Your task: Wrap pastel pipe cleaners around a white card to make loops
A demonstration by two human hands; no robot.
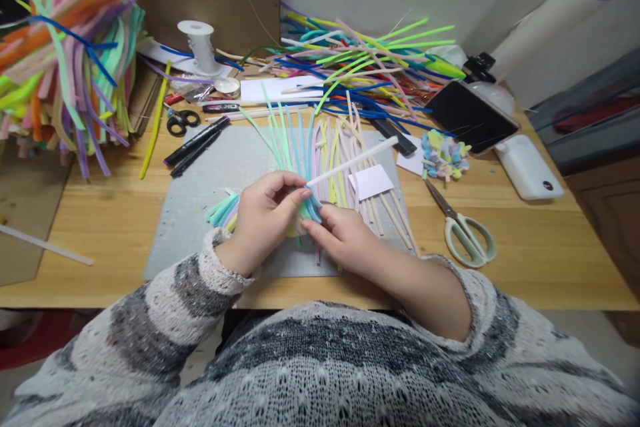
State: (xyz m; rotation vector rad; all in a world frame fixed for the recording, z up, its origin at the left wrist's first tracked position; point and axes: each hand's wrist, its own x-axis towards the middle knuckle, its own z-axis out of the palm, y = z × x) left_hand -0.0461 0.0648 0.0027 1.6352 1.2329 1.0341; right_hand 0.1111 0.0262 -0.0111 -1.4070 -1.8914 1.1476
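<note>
Over the grey cutting mat (190, 193) my left hand (263, 217) pinches a white pipe cleaner (355, 161) at its lower end; it slants up to the right. Between my hands sits a bundle of bent pipe cleaners (313, 208), mostly light blue, with some yellow-green below. The fingers of my right hand (345, 233) are closed on the bundle's right side. Pastel pipe cleaner pieces (225, 210) show left of my left wrist. Behind my hands lie rows of green, blue, lilac and yellow pipe cleaners (327, 160), with a small white card (373, 181) on them.
Scissors (467, 233) lie on the right, near a pastel pipe cleaner cluster (445, 153), a phone (473, 117) and a white power bank (530, 167). Black markers (197, 147) and small scissors (183, 121) are left. A large pipe cleaner bunch (65, 47) stands far left.
</note>
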